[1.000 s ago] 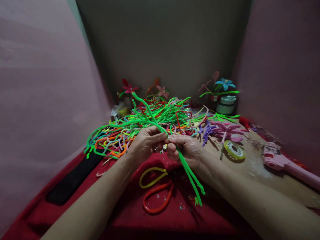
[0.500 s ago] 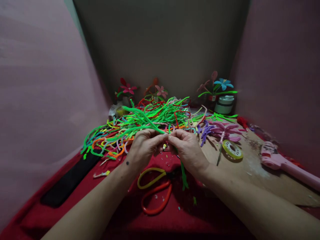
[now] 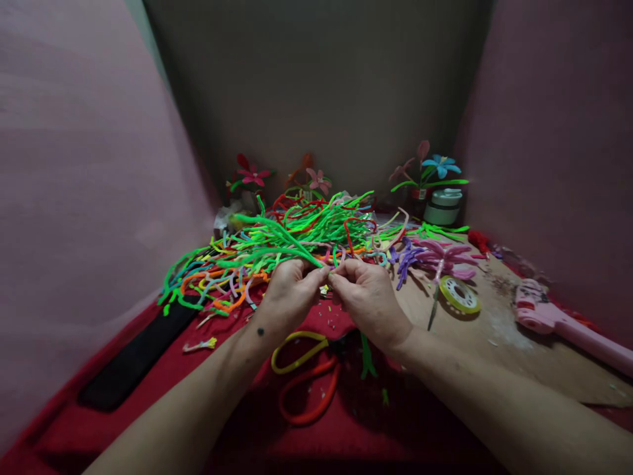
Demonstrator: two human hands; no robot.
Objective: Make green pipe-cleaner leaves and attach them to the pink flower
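My left hand (image 3: 293,294) is closed in a pinch on green pipe cleaners (image 3: 284,234), whose long ends stretch up and left over the pile. My right hand (image 3: 366,298) pinches close beside it, its fingertips almost meeting the left thumb; what sits between those fingertips is too small to make out. Below the right palm hangs a forked green pipe cleaner end (image 3: 367,357), its upper part hidden by the hand. Scissors (image 3: 310,399) with one yellow and one red handle lie under the hands on the red cloth (image 3: 237,409).
A tangled pile of coloured pipe cleaners (image 3: 326,221) lies behind the hands. To the right are a pink pipe cleaner bundle (image 3: 445,257), a yellow tape roll (image 3: 459,295) and a pink glue gun (image 3: 537,310) on cardboard (image 3: 494,343). A black strip (image 3: 141,353) lies left.
My fingertips have shifted slightly left and down, with a small gap opening between the hands. The green end below my right hand has swung a little to the right.
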